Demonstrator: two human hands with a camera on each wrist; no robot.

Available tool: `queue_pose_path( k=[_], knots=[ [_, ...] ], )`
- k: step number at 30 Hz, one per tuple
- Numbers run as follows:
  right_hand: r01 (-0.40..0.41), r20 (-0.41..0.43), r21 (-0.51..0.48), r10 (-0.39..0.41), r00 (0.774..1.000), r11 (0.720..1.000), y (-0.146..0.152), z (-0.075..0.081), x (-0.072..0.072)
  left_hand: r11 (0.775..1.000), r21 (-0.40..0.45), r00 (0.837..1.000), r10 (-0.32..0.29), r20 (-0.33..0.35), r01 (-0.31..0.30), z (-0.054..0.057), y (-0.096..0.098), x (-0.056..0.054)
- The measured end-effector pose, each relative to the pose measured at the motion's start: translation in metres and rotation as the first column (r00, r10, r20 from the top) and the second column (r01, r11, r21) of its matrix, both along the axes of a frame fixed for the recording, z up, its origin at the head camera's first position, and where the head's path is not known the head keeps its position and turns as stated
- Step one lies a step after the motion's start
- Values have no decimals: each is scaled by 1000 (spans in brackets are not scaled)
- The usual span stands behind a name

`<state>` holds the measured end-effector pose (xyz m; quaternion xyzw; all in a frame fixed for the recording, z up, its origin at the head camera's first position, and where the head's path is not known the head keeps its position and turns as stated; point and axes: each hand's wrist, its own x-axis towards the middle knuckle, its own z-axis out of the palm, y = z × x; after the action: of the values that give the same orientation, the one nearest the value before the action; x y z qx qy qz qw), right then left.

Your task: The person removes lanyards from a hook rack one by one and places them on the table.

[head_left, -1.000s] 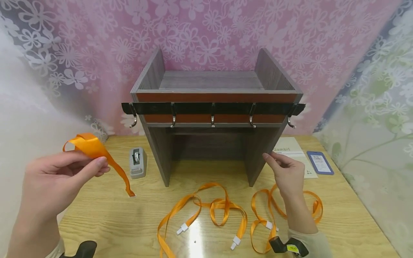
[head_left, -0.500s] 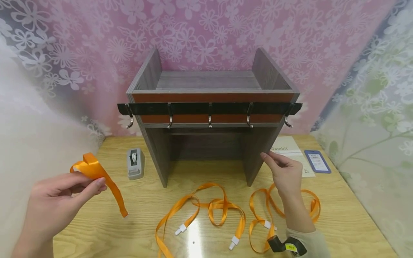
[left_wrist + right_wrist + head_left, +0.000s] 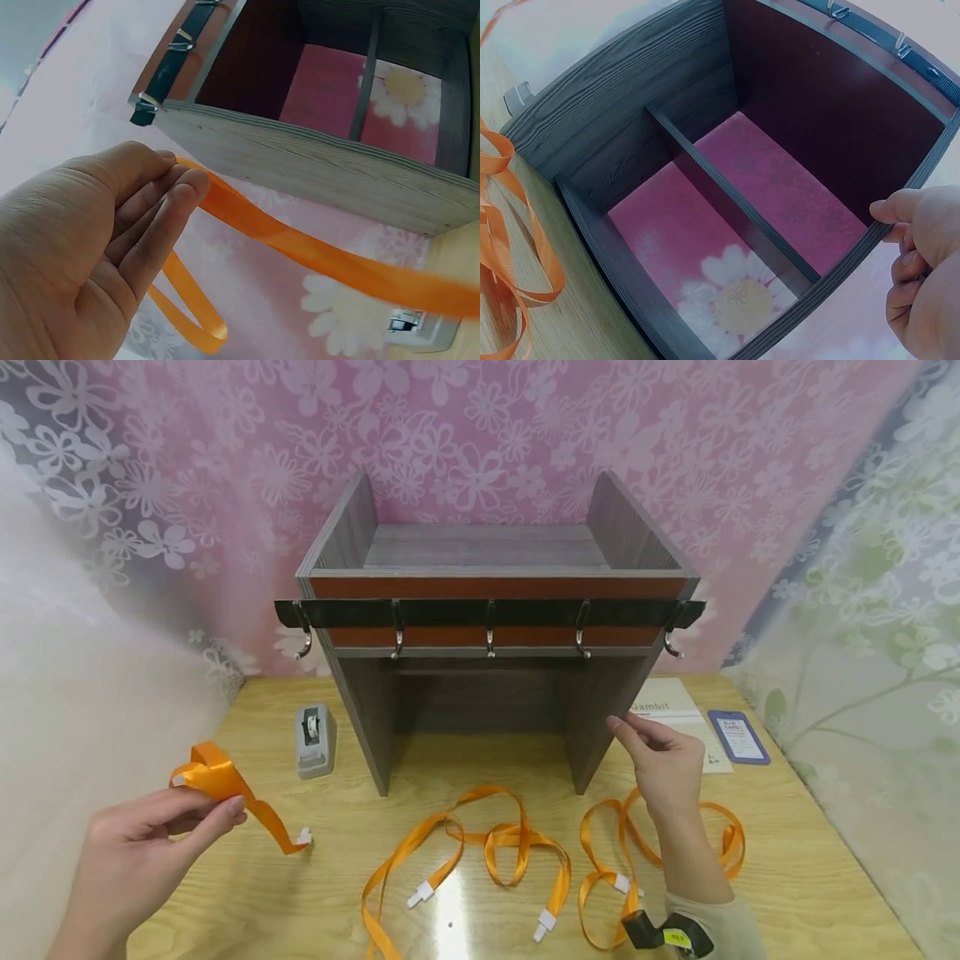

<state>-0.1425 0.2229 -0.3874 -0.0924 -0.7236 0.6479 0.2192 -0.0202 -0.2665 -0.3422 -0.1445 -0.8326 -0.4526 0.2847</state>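
Note:
My left hand (image 3: 157,847) pinches an orange lanyard (image 3: 213,777) between thumb and fingers, at the left above the table. A loop of the lanyard (image 3: 191,311) hangs below the hand in the left wrist view. Its other end slants down to the right, with a white clip (image 3: 303,837) low over the wood. At the right, my right hand (image 3: 667,768) grips the front edge of the side panel (image 3: 606,714) of a grey wooden shelf (image 3: 480,545). The right wrist view has the thumb (image 3: 889,208) on the panel's inner side, other fingers outside.
A black strip (image 3: 442,612) with several metal hooks crosses the shelf's front. More orange lanyards (image 3: 517,837) with white clips lie on the table (image 3: 225,902). A grey tape dispenser (image 3: 315,742) stands left of the shelf; a booklet (image 3: 663,695) and blue card holder (image 3: 738,737) lie right.
My left hand has moved down and a little right with the lanyard, whose free end has swung so its white clip shows. My right hand keeps its grip on the panel.

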Motion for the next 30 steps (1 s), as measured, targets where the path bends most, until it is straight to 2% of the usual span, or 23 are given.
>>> queue_pose_path(
  k=[2, 7, 11, 14, 19, 22, 25, 30],
  knots=[
    [3, -4, 9, -3, 1000, 1000, 0, 0, 0, 1000, 10, 1000, -18, 13, 18, -6, 0, -2],
    [0, -5, 11, 0, 1000, 1000, 0, 1, 0, 998, 52, 991, -39, 125, 33, -25, -2, -3],
    [-8, 13, 15, 8, 1000, 1000, -2, 1, 0, 995, 98, 979, -16, 205, -5, -45, -2, 3],
    [-5, 24, 18, 5, 1000, 1000, -2, 0, 0, 992, 117, 963, 5, 268, -38, -60, 0, 8],
    [9, 15, -5, -9, 1000, 1000, -2, -1, -1, 991, 133, 959, -10, 284, -29, -76, 2, 9],
    [13, 16, 5, -13, 1000, 1000, -2, 0, -2, 992, 120, 955, 10, 296, -47, -82, 5, 7],
    [21, 25, 23, -22, 999, 1000, -2, 0, -1, 989, 128, 937, 27, 349, -76, -88, 8, 6],
    [24, 24, -18, -23, 999, 1000, -3, -4, 3, 987, 121, 896, 42, 442, -106, -96, 12, 6]
  ],
)
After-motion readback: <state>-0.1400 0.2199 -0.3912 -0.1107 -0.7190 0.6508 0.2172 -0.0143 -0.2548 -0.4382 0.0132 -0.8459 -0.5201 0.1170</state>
